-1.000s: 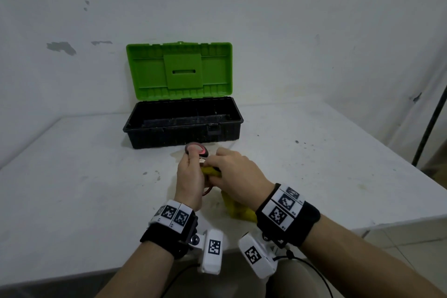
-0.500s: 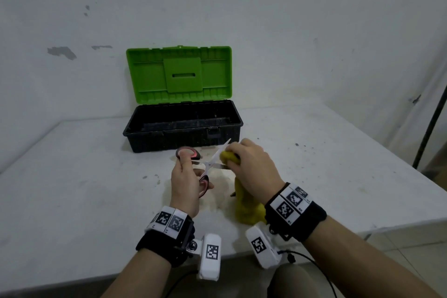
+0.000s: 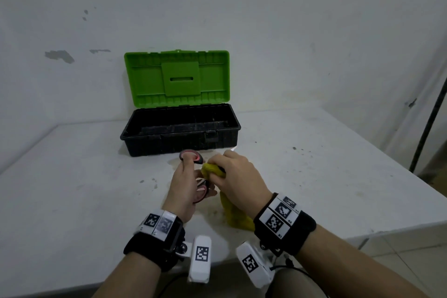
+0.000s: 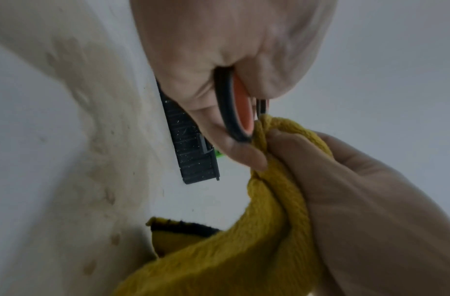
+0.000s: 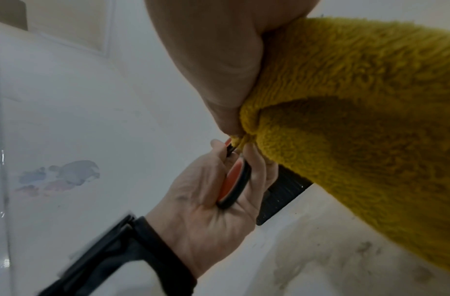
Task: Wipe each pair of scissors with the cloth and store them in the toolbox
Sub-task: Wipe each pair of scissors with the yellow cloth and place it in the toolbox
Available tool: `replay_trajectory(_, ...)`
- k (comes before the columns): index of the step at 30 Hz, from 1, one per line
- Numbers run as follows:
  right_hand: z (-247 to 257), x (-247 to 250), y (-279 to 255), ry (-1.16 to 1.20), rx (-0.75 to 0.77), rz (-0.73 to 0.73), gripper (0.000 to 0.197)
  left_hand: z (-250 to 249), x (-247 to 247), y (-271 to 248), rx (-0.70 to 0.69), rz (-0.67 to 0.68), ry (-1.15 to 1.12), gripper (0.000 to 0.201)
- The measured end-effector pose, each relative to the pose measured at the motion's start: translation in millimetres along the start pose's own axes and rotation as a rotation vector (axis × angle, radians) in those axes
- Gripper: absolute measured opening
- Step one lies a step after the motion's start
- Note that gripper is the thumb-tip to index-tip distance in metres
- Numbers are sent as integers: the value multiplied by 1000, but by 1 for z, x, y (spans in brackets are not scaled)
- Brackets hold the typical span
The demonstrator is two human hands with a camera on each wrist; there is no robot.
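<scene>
Since half-second-ago frame, right hand (image 3: pixel 238 176) slid cloth (image 5: pixel 358 112) back toward handles. Left hand (image 3: pixel 185 187) grips scissors (image 4: pixel 237 112), above table (image 3: pixel 72 176) before open toolbox (image 3: pixel 180 132). Advice: pinch firmly, stroke outward, fingers off edge.

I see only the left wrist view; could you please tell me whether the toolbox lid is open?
Observer: Yes, the black plastic toolbox stands open, its green lid upright.
Operator: Thank you. Does it hold any scissors?
Observer: None show inside, though its front wall hides the near floor.
Operator: Where do the blades point?
Observer: The tip of the red-and-black-handled scissors pokes past the right hand, which grips the yellow fleece cloth, toward the toolbox.
</scene>
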State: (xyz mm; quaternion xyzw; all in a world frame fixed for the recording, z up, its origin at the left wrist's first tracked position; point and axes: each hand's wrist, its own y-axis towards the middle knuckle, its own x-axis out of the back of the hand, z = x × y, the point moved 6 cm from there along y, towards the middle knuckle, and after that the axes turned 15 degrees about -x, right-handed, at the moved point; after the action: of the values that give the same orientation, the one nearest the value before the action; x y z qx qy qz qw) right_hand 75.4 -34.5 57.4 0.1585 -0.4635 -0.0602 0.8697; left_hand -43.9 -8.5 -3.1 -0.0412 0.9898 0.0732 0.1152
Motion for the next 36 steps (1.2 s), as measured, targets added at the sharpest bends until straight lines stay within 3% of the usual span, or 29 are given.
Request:
replay_trajectory(11, -15, 5, 7, -8, -62, -23, 18, -9, 0, -2, -26, 196, 53, 51)
replay_trajectory(15, -16, 8, 11, 10, -48, -39, 18, -14, 0, -4, -68, 210, 47, 62)
replay_trajectory(20, -19, 11, 12, 20, -31, -66, 15, -15, 3, 3, -179, 210, 203, 24)
replay_trajectory(24, -24, 13, 11, 44, -46, -49, 16, -15, 11, 6, -212, 189, 254, 8)
replay_trajectory(31, -55, 30, 17, 78, -160, -63, 11, -17, 20, 16, -301, 328, 577, 8)
replay_trajectory(36, -60, 33, 10, 79, -165, -65, 12, -16, 18, 19, -301, 348, 628, 5)
